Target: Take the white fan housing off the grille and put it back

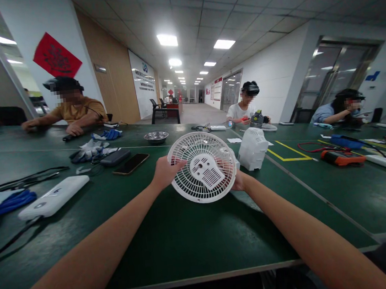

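Between my two hands a round white fan grille [207,173] is held up over the green table, its slotted centre plate facing me. My left hand [166,171] grips the grille's left rim, thumb laid across the ribs. At the lower right rim my right hand [238,180] is closed on it, with part of its fingers behind the ribs. Just beyond my right hand a white plastic housing [253,148] stands upright on the table. Behind the grille's upper left sits a shiny metal bowl [156,137].
On the left lie a white power bank [54,197] with a cable, a dark phone [131,164], a grey case [115,157] and gloves [93,150]. To the right are an orange multimeter [342,157] and yellow tape marks [289,158]. Several people sit around the table [196,245].
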Tool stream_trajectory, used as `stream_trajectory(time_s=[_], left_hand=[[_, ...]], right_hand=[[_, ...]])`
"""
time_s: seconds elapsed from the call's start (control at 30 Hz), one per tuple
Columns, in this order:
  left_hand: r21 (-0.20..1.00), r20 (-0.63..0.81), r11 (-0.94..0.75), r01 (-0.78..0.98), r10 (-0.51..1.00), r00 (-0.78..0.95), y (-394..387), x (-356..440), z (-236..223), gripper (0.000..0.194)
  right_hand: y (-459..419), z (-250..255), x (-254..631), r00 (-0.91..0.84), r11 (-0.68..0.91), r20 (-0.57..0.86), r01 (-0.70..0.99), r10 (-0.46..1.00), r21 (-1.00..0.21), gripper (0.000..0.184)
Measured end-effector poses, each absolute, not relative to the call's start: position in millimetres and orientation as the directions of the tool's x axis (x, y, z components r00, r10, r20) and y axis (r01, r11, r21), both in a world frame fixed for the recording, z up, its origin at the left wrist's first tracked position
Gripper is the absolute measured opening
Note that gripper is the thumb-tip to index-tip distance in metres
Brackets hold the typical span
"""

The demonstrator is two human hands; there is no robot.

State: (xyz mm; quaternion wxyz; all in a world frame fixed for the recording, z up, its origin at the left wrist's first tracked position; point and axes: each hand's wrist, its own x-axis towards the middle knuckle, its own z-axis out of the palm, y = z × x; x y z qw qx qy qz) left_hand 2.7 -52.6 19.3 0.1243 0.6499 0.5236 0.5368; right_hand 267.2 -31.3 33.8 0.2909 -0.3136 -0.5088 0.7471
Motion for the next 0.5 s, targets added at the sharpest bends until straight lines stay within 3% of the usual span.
stream_trajectory(time_s=[0.13, 0.3, 0.4, 0.5], left_hand=[[0.628, 0.667, -0.465, 0.624, 0.735, -0.123, -57.9, 4.8, 24.8, 0.028], [0.636, 0.649, -0.466, 0.615, 0.754, -0.099, -54.1, 4.2, 23.7, 0.030], [0.720, 0.587, -0.452, 0.526, 0.801, -0.115, -47.4, 2.5, 20.4, 0.035], [0.878, 0.441, -0.369, 0.304, 0.870, -0.219, -39.7, -0.3, 15.4, 0.050]], right_hand=[[-42.1, 41.0, 262.9, -0.689, -0.348, -0.167, -0.131, 0.705, -0.929, 0.054], [-47.8, 41.2, 255.3, -0.633, -0.280, -0.106, -0.181, 0.767, -0.943, 0.052], [-45.2, 37.1, 249.1, -0.564, -0.167, -0.007, -0.232, 0.826, -0.958, 0.048], [-36.4, 31.5, 245.5, -0.380, 0.069, 0.165, -0.253, 0.910, -0.965, 0.046]])
